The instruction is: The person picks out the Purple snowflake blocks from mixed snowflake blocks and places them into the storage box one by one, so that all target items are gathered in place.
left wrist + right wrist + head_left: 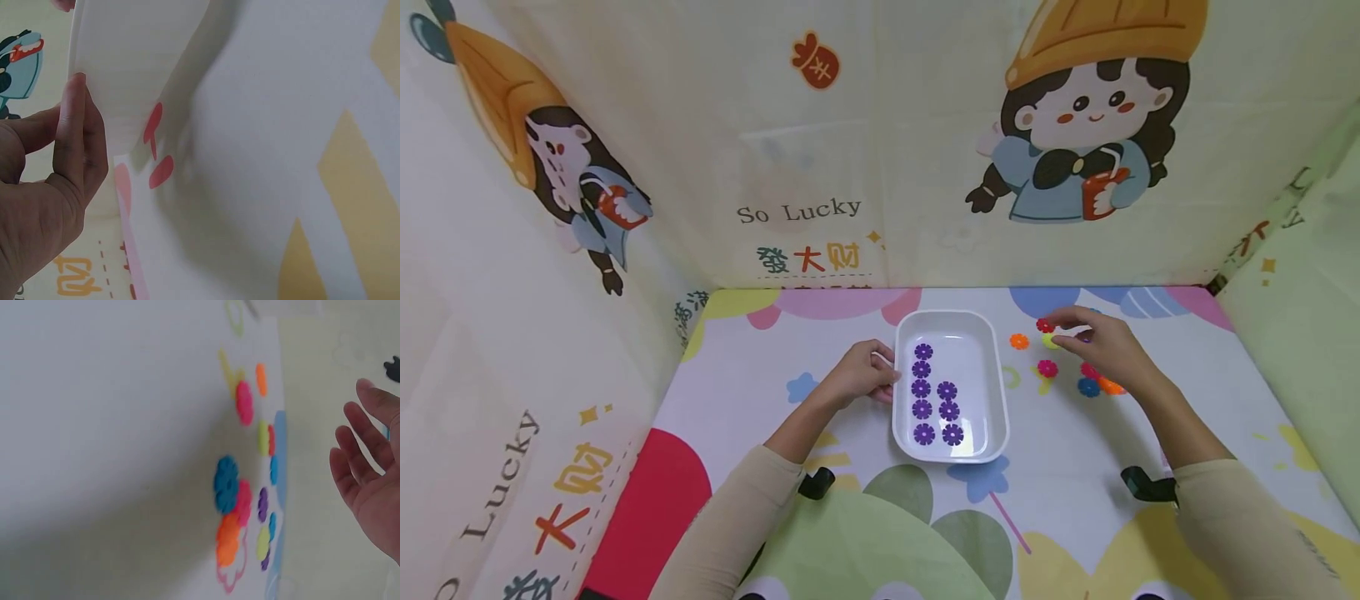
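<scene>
A white tray [988, 375] lies on the table with purple flower-shaped discs [921, 388] in it, a longer column at the left and a column of three beside it. At its left side my left hand [861, 372] grips the rim; the left wrist view has the fingers [74, 131] against the outer wall. My right hand [1105, 346] hovers over loose flower discs right of the tray, fingers apart and slightly bent, nothing seen between them in the right wrist view. Near its fingertips are a red disc [1045, 325] and a yellow one [1050, 341].
Around the right hand lie an orange disc [1018, 342], a pink disc [1047, 368] and a blue disc [1088, 387]. A purple disc [263, 504] is among those farther back. Printed cloth walls [925, 250] stand behind and beside the patterned tabletop [850, 442].
</scene>
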A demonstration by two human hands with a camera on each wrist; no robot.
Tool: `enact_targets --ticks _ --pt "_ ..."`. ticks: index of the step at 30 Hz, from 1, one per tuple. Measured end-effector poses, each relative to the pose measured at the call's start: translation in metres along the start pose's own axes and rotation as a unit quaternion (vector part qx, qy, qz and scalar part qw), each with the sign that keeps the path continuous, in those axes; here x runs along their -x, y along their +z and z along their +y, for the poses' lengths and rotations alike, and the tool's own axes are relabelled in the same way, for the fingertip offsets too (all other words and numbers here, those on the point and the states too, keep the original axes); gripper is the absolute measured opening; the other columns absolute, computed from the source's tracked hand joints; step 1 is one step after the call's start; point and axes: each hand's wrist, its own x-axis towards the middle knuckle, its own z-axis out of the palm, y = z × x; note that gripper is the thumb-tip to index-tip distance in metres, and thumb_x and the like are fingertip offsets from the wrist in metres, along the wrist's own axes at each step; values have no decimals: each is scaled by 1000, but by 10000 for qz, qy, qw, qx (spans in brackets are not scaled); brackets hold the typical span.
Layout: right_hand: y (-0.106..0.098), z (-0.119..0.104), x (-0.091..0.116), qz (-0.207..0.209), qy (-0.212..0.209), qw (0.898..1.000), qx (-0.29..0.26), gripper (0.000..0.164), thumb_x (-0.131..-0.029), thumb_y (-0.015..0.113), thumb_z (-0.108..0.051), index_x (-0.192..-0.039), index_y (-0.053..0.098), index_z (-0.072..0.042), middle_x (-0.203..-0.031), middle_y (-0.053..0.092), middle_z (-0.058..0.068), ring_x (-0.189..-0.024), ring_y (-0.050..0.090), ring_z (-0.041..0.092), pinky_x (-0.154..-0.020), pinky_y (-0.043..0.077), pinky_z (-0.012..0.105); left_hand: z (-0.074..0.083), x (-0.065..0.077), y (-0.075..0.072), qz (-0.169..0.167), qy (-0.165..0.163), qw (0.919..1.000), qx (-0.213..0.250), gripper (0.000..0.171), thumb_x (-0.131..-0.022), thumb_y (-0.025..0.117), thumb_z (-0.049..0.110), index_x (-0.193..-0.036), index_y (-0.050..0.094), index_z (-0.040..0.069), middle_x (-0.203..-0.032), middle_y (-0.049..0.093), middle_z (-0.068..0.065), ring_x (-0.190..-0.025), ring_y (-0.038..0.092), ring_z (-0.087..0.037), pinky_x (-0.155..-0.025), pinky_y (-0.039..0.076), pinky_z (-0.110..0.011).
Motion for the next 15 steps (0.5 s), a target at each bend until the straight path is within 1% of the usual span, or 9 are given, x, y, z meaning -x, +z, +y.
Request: enact_targets --ticks 2,4,5,8,11,13,15 --pt "-1 8 0 -54 187 9997 141 44 -97 73 -14 -138 61 -7 -134 65 20 -123 57 40 -95 65 38 -1 -1 0 -25 4 10000 10 28 -97 68 1 -122 54 -3 -93 69 -19 -57 69 -16 -69 68 -45" --pt "-1 16 0 -139 363 9989 247 48 -97 73 -15 -142 58 -6 -138 60 23 -124 55 45 -95 62 57 -1 -1 0 -39 -14 10000 44 29 -97 68 1 -122 54 -3 -93 69 -18 -57 69 -16 -69 69 -45" --pt "-1 20 0 -178 437 9984 304 49 -97 73 -15 -143 56 -5 -140 58 25 -125 54 47 -95 62 60 -1 -1 1 -38 -14 10000 48 29 -97 68 1 -122 54 -4 -93 69 -18 -57 69 -16 -69 69 -45" --pt "-2 30 -2 -291 581 9966 497 51 -98 71 -17 -145 54 -5 -144 51 29 -126 50 51 -94 61 62 -1 -2 1 -22 -1 10000 32 29 -97 68 0 -122 54 -4 -92 69 -18 -57 69 -16 -67 69 -44" --pt "-3 39 -5 -326 646 9952 657 51 -99 71 -18 -145 54 -4 -144 49 31 -126 48 52 -91 62 60 -2 -2 0 -8 -8 10000 -9 29 -97 68 1 -122 54 -4 -91 69 -17 -57 69 -16 -68 69 -45" --pt "-3 43 -8 -332 713 9946 683 50 -100 70 -18 -145 54 -4 -143 49 31 -126 48 52 -88 65 56 -2 -2 0 2 -11 10000 -38 28 -97 68 1 -122 54 -3 -91 69 -16 -57 69 -16 -68 68 -45" --pt "-3 46 -10 -346 828 9938 659 49 -100 69 -19 -145 54 -3 -142 48 31 -124 49 52 -82 67 50 -1 -2 0 10 -26 10000 -37 29 -97 68 1 -122 55 -3 -91 69 -16 -58 69 -16 -69 68 -46"
